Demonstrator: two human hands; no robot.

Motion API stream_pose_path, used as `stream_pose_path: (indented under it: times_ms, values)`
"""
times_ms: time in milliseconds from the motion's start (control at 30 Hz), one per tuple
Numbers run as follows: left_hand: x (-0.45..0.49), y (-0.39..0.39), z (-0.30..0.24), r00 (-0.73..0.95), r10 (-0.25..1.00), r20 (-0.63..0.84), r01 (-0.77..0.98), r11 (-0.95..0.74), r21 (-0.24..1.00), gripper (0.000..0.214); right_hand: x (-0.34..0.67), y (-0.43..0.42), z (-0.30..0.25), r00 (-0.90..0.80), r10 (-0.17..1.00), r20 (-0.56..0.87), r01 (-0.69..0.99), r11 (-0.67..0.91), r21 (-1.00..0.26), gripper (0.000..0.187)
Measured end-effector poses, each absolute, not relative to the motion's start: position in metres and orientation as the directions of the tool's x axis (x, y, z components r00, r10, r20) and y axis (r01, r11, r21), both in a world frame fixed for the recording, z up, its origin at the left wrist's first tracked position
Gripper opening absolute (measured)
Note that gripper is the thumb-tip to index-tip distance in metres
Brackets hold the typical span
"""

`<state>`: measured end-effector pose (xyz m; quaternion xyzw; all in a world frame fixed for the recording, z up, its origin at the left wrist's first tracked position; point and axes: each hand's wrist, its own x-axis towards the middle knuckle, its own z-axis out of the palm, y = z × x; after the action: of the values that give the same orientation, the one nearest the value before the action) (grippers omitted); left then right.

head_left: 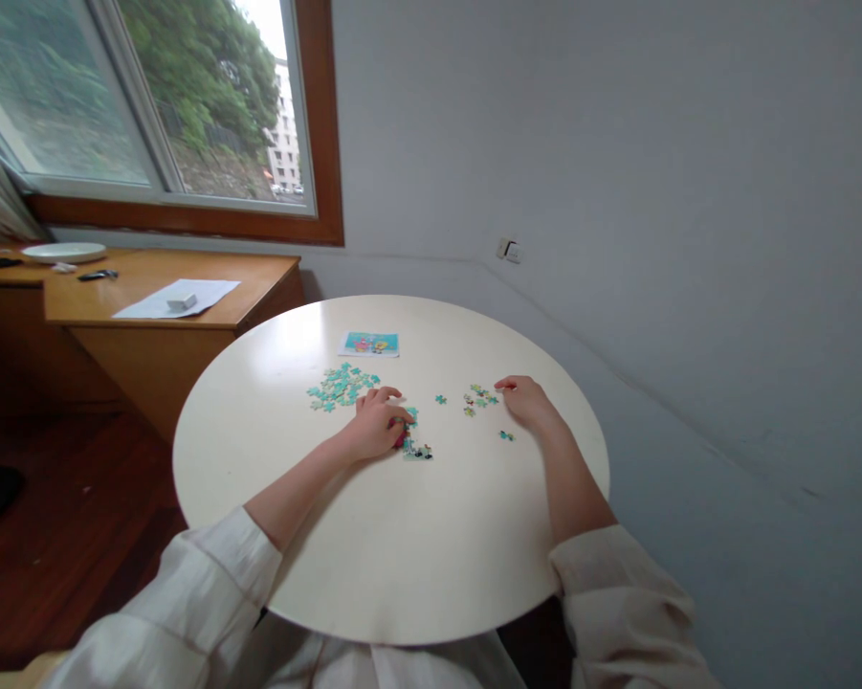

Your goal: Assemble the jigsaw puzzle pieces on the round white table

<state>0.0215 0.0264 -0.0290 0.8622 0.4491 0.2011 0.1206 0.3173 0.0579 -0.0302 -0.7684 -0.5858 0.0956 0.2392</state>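
Observation:
My left hand (379, 422) rests on the table at the left of a small joined puzzle section (417, 454), its fingers apart and partly covering the section. Under its thumb side shows a red patch (397, 433), too hidden to name. My right hand (527, 400) is at the right edge of a small group of loose puzzle pieces (472, 400), fingers curled with the tips close together. Whether a piece is between those tips is too small to see. A single teal piece (440, 399) lies between the hands, and a few pieces (506, 435) lie below my right hand.
A heap of teal puzzle pieces (341, 387) lies beyond my left hand, with a picture card (369, 344) behind it. All rest on a round white table (402, 565). A wooden desk (265, 282) with paper (176, 299) stands left; walls are behind and right.

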Motion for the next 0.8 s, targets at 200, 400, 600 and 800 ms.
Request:
stream_pose_path:
  times_ms: [200,400,600,800]
  values:
    - [0.022,0.028,-0.031,0.516,0.821,0.244,0.721,-0.57,0.393,0.029,0.324,0.059,-0.033,0.3,0.948,0.109,0.864,-0.222,-0.453,0.031]
    - [0.022,0.028,-0.032,0.513,0.818,0.259,0.72,-0.575,0.39,0.028,0.324,0.06,-0.034,0.305,0.946,0.108,0.865,-0.227,-0.448,0.033]
    - [0.021,0.03,-0.033,0.514,0.817,0.262,0.714,-0.577,0.397,0.028,0.333,0.063,-0.038,0.37,0.904,0.213,0.878,-0.265,-0.4,0.048]
    - [0.021,0.029,-0.031,0.509,0.821,0.259,0.713,-0.571,0.406,0.03,0.343,0.06,-0.037,0.384,0.915,0.12,0.848,-0.299,-0.438,0.038]
